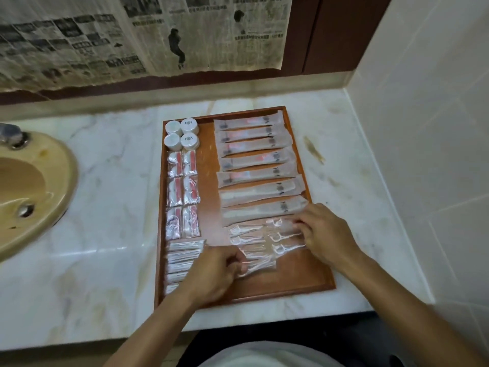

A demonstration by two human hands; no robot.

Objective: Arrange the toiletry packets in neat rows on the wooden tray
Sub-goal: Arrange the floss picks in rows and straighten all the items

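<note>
The wooden tray (299, 280) lies on the marble counter. Its right side holds a column of long toothbrush packets (254, 168). At its left stand several white round containers (182, 133), red-and-clear sachets (182, 194) in pairs, and thin white packets (182, 256). Clear floss-pick packets (260, 241) lie near the front. My left hand (214, 276) pinches the front floss-pick packet at its left end. My right hand (326, 234) presses its fingertips on the right-hand floss-pick packets.
A tan sink basin (31, 186) with a metal tap sits at the left of the counter (105, 234). A tiled wall rises at the right, and newspaper sheets (132, 35) hang on the back wall. The counter's front edge runs under my forearms.
</note>
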